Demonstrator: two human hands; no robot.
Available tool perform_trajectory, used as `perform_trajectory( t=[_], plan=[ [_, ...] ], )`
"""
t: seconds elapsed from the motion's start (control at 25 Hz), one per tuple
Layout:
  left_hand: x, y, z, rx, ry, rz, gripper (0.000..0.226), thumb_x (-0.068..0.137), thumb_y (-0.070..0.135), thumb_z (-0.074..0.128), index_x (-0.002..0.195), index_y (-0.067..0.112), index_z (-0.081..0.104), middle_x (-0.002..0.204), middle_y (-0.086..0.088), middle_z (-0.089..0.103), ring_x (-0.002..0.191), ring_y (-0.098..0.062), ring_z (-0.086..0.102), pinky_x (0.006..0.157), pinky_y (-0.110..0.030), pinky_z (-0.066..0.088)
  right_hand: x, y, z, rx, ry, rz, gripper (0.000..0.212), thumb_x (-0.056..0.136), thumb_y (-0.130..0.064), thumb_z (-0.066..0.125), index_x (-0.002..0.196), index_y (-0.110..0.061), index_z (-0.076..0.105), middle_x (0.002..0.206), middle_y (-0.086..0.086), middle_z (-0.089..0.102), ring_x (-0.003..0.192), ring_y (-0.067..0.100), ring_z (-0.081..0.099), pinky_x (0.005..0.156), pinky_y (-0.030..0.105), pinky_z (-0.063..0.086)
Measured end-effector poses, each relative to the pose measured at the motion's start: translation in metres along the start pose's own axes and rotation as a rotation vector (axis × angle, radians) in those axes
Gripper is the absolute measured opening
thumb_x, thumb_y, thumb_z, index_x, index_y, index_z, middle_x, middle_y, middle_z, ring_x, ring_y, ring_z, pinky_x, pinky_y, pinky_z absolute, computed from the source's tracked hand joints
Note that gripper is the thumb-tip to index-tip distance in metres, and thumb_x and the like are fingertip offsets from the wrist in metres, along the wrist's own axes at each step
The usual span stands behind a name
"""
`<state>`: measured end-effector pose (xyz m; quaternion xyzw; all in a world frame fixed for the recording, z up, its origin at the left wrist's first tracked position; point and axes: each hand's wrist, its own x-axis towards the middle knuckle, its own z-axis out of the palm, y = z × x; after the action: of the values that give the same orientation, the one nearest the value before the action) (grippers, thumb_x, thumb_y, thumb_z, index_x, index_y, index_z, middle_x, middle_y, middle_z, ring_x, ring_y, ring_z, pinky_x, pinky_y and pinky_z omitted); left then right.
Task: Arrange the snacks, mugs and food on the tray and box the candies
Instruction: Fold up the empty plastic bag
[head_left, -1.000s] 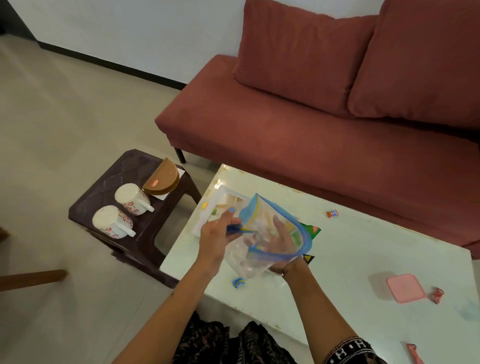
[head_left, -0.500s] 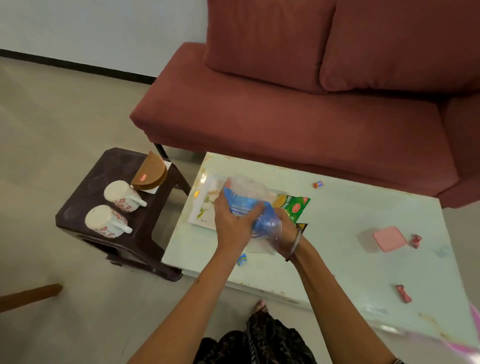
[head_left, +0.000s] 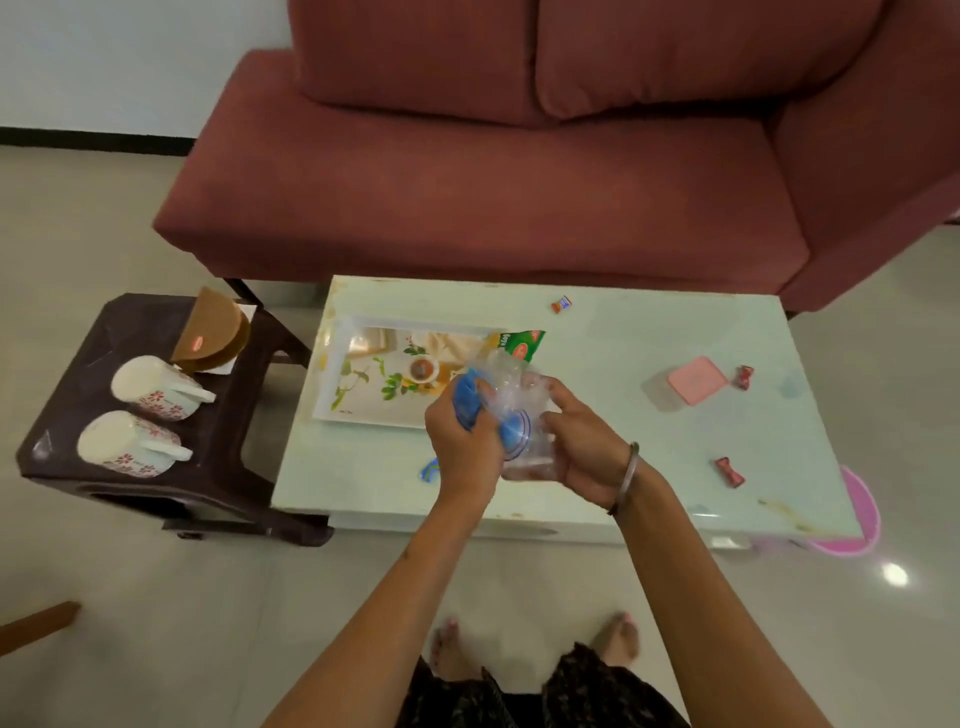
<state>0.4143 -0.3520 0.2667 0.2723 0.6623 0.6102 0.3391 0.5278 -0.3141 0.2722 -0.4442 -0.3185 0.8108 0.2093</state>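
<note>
Head view: both hands hold a crumpled clear plastic bag (head_left: 511, 400) with a blue zip edge above the worktop (head_left: 597, 338), just in front of the flowered tray (head_left: 363, 374). The left hand (head_left: 465, 441) has its fingers clenched on the blue edge; the right hand (head_left: 584, 441) grips the clear side.

Left of frame: stool (head_left: 78, 415) bearing two mugs (head_left: 153, 388), lying on their sides. Centre: tray (head_left: 363, 415) on bench (head_left: 597, 332), lidded box (head_left: 685, 383) right of it, candies (head_left: 729, 472) scattered around. Behind, upper frame: sofa (head_left: 493, 197).
</note>
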Motion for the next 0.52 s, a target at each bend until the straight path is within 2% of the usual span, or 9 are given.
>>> perform_trajectory(
  t=[0.04, 0.12, 0.2, 0.28, 0.32, 0.4, 0.44, 0.52],
  plan=[
    [-0.011, -0.004, 0.010, 0.078, -0.056, 0.081, 0.020, 0.080, 0.005, 0.054, 0.064, 0.016, 0.051, 0.060, -0.001, 0.046, 0.058, -0.015, 0.043, 0.057, -0.030, 0.041, -0.011, -0.006, -0.010, 0.018, 0.044, -0.033, 0.033, 0.090, -0.008, 0.042, 0.114, -0.024, 0.058, 0.112, 0.011, 0.061, 0.088, 0.027, 0.065, 0.065, 0.041, 0.059],
    [-0.032, -0.003, 0.035, 0.249, -0.168, 0.272, 0.006, 0.071, 0.004, 0.050, 0.074, 0.006, 0.055, 0.068, -0.008, 0.051, 0.065, -0.021, 0.048, 0.061, -0.029, 0.043, -0.035, -0.016, -0.039, 0.068, 0.071, -0.067, 0.023, 0.088, -0.029, 0.050, 0.103, -0.020, 0.064, 0.104, 0.006, 0.063, 0.088, 0.025, 0.062, 0.068, 0.040, 0.058],
    [-0.056, -0.003, 0.072, 0.439, -0.207, 0.427, 0.019, 0.064, 0.005, 0.051, 0.082, 0.000, 0.058, 0.079, -0.014, 0.057, 0.079, -0.029, 0.053, 0.070, -0.033, 0.043, -0.066, -0.029, -0.071, 0.006, 0.102, -0.112, 0.043, 0.071, -0.056, 0.061, 0.094, -0.021, 0.068, 0.094, -0.002, 0.068, 0.086, 0.021, 0.065, 0.070, 0.041, 0.057],
    [-0.080, 0.000, 0.118, 0.526, -0.140, 0.437, 0.021, 0.063, 0.008, 0.056, 0.084, 0.003, 0.059, 0.098, -0.018, 0.057, 0.098, -0.035, 0.050, 0.082, -0.042, 0.043, -0.091, -0.037, -0.104, -0.172, 0.201, -0.212, 0.054, 0.062, -0.062, 0.064, 0.092, -0.018, 0.070, 0.089, -0.004, 0.071, 0.084, 0.017, 0.067, 0.072, 0.039, 0.059],
    [-0.092, 0.002, 0.141, 0.501, -0.131, 0.392, 0.021, 0.066, 0.009, 0.058, 0.087, 0.007, 0.058, 0.112, -0.020, 0.052, 0.110, -0.033, 0.046, 0.090, -0.045, 0.042, -0.103, -0.040, -0.122, -0.215, 0.233, -0.288, 0.046, 0.067, -0.056, 0.065, 0.088, -0.015, 0.071, 0.085, -0.003, 0.072, 0.081, 0.014, 0.068, 0.072, 0.036, 0.059],
    [-0.118, 0.008, 0.185, 0.340, -0.238, 0.285, 0.034, 0.074, 0.007, 0.061, 0.101, 0.022, 0.047, 0.133, -0.020, 0.036, 0.123, -0.024, 0.039, 0.099, -0.037, 0.043, -0.126, -0.047, -0.160, -0.204, 0.315, -0.438, 0.018, 0.082, -0.025, 0.064, 0.072, -0.011, 0.070, 0.076, -0.001, 0.069, 0.072, 0.012, 0.066, 0.069, 0.030, 0.057],
    [-0.129, 0.011, 0.204, 0.227, -0.318, 0.236, 0.048, 0.077, 0.003, 0.063, 0.110, 0.027, 0.038, 0.135, -0.019, 0.033, 0.123, -0.024, 0.042, 0.097, -0.031, 0.047, -0.136, -0.050, -0.181, -0.217, 0.365, -0.489, 0.019, 0.085, -0.010, 0.062, 0.067, -0.009, 0.068, 0.075, 0.002, 0.067, 0.071, 0.013, 0.063, 0.070, 0.030, 0.055],
    [-0.148, 0.017, 0.239, 0.041, -0.502, 0.147, 0.070, 0.077, -0.004, 0.064, 0.125, 0.026, 0.023, 0.134, -0.015, 0.036, 0.116, -0.025, 0.051, 0.091, -0.026, 0.052, -0.152, -0.054, -0.221, -0.303, 0.450, -0.533, 0.015, 0.081, 0.002, 0.061, 0.070, -0.005, 0.069, 0.084, 0.010, 0.067, 0.080, 0.018, 0.063, 0.076, 0.035, 0.055]
  ],
)
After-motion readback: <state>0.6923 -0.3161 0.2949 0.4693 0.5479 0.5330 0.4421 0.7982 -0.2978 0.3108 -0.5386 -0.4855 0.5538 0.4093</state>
